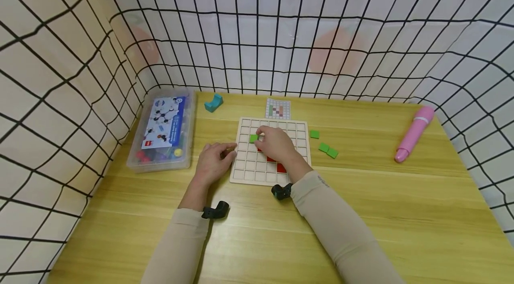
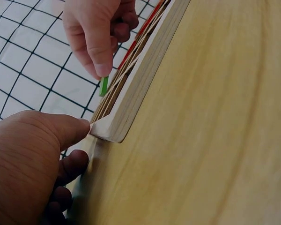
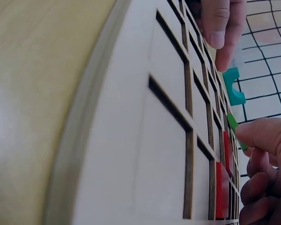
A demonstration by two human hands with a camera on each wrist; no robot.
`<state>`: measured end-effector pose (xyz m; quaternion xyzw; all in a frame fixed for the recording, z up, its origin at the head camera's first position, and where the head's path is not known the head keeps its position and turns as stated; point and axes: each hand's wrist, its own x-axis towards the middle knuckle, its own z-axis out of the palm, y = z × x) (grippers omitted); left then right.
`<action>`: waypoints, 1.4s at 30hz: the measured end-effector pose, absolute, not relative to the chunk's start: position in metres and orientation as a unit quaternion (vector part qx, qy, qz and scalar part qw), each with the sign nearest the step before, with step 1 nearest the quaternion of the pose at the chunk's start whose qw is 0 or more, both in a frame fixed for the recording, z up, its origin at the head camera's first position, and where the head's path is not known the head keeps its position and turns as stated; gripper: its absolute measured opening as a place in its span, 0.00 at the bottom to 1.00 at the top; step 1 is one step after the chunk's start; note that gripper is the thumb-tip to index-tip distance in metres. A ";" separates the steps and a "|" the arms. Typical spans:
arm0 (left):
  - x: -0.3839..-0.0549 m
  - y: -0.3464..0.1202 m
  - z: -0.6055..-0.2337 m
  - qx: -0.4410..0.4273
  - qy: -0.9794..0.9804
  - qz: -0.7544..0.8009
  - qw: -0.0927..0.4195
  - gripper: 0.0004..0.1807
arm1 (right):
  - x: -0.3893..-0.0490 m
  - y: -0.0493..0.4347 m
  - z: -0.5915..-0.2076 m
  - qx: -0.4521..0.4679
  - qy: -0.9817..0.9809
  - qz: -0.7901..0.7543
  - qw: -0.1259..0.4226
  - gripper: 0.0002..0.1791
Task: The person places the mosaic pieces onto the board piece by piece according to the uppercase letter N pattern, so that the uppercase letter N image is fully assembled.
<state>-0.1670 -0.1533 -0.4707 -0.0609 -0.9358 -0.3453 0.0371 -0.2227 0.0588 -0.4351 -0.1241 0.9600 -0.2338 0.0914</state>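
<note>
A square wooden grid board (image 1: 250, 170) lies in front of me, with several red tiles (image 1: 281, 168) in its cells. My right hand (image 1: 278, 145) is over the board's upper middle. Between thumb and fingers it pinches a small green square tile (image 1: 253, 138), which tilts up from the grid in the left wrist view. At the board's left edge rests my left hand (image 1: 213, 161), its thumb (image 2: 77, 131) touching the corner of the rim. Its other fingers curve loosely below the thumb and hold nothing. My right hand hides part of the grid.
Several green tiles (image 1: 315, 134) lie right of the board. A small printed pattern card (image 1: 278, 109) is behind it. Far left stand a plastic case (image 1: 160, 166) and a teal curved block (image 1: 213, 103); a pink pen-shaped object (image 1: 414, 134) lies right. Black wire mesh (image 1: 297, 47) surrounds the table.
</note>
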 end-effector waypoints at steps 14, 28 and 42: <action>-0.167 -0.155 -0.470 -0.068 -0.937 -0.341 0.040 0.18 | -0.225 0.051 -0.432 -0.118 0.965 -0.214 0.094 0.19; -0.167 -0.154 -0.470 -0.065 -0.937 -0.341 0.044 0.18 | -0.224 0.073 -0.436 -0.123 0.957 -0.243 0.096 0.21; -0.167 -0.153 -0.473 -0.057 -0.936 -0.345 0.044 0.18 | -0.210 0.137 -0.430 -0.077 0.946 -0.303 0.089 0.24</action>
